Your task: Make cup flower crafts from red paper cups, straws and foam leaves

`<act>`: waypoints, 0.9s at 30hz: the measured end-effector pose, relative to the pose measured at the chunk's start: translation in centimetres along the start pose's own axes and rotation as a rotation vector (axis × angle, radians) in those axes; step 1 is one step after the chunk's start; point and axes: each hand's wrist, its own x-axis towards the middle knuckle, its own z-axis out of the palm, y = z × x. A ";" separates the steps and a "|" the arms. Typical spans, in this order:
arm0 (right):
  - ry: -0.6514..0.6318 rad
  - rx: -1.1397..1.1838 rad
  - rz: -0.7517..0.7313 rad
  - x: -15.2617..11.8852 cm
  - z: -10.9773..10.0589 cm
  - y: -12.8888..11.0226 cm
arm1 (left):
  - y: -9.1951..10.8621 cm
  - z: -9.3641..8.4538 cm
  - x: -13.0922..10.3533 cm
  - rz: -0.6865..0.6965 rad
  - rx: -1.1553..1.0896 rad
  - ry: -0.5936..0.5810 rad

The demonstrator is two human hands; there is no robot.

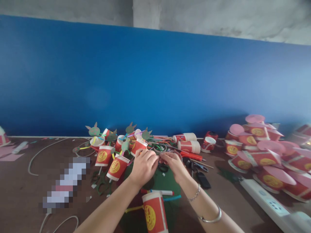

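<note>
Looks like a craft workshop here: bare concrete (218, 16) up at twelve o'clock, a blue panel (155, 81) right below it, and a brown table (19, 194) stretching from four to eight. Paper animal heads (94, 130) crowd in near nine, cups (267, 161) heap up just past three, and scraps (94, 186) lie strewn at eight. There's a pen (167, 193) down at six, too, and a power strip (263, 195) at four!

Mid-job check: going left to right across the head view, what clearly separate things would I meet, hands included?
Pink paper → pixelated patch → leftmost eared cutout → left hand → right hand → black fob → pile of pink-topped cups.
</note>
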 end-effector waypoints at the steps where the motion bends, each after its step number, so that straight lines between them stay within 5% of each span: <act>1: -0.002 0.004 -0.013 0.0 0.0 -0.1 | -0.1 0.0 0.1 -0.076 -0.074 0.016; 5: 0.011 -0.046 -0.099 -0.2 -0.1 -0.8 | -0.6 0.2 0.6 -0.411 -0.359 0.028; 9: -0.002 -0.165 -0.159 -0.3 -0.2 -1.0 | -1.0 0.4 1.1 -0.528 -0.558 -0.092; 16: -0.044 -0.316 -0.157 0.2 -0.9 -0.7 | -0.9 0.4 1.3 -0.501 -0.671 -0.121; 23: -0.059 -0.547 -0.319 -0.1 -1.7 -1.2 | -0.6 0.3 1.1 -0.386 -0.468 -0.154; 27: -0.030 -0.725 -0.322 -0.3 -2.6 -1.7 | 0.4 -0.1 0.9 -0.434 -0.418 -0.210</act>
